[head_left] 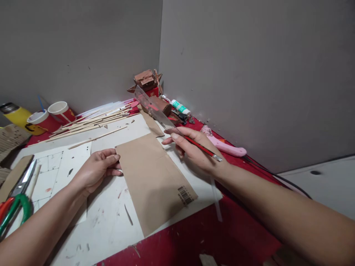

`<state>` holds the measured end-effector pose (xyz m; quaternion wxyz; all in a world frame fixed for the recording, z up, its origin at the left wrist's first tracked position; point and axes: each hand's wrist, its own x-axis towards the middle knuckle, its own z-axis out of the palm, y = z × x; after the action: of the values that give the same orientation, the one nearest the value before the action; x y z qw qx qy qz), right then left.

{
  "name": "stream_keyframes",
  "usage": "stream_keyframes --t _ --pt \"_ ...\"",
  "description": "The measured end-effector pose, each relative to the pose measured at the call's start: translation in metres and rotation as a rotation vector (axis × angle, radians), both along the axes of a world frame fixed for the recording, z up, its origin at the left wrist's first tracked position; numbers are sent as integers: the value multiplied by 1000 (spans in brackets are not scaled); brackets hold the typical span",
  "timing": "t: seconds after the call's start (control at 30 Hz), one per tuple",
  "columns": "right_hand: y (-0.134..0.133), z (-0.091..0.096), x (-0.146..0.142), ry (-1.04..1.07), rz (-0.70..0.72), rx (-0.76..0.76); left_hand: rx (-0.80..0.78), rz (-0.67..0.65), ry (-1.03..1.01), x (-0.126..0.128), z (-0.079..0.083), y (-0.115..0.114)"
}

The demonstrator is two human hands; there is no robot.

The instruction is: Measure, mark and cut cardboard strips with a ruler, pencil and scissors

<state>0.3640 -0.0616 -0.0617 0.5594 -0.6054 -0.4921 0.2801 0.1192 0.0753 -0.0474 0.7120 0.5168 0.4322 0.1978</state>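
My left hand (104, 166) pinches the left edge of a flat brown cardboard piece (155, 177), which has a printed barcode (185, 195) near its lower right corner. Above the board's right side, my right hand (191, 146) is closed around a clear plastic ruler (155, 111) and a red and black pencil (201, 145). The ruler slants up and away to the left, and the pencil's metal end points back toward my wrist. Beneath the cardboard lies white paper (111, 221) with dark scraps on it.
Thin wooden sticks (91, 123) lie at the back left, near two paper cups (59, 111) and a yellow bottle (20, 118). Green-handled scissors (22, 207) rest at the left. A pink glue gun (227, 147) with a cable lies at the right, by the wall (249, 74).
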Motion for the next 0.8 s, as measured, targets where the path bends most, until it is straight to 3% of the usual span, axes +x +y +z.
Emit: stream_keyframes --t 0.8 --pt "2 4 -3 92 -83 -65 29 33 -223 -2 5 -8"
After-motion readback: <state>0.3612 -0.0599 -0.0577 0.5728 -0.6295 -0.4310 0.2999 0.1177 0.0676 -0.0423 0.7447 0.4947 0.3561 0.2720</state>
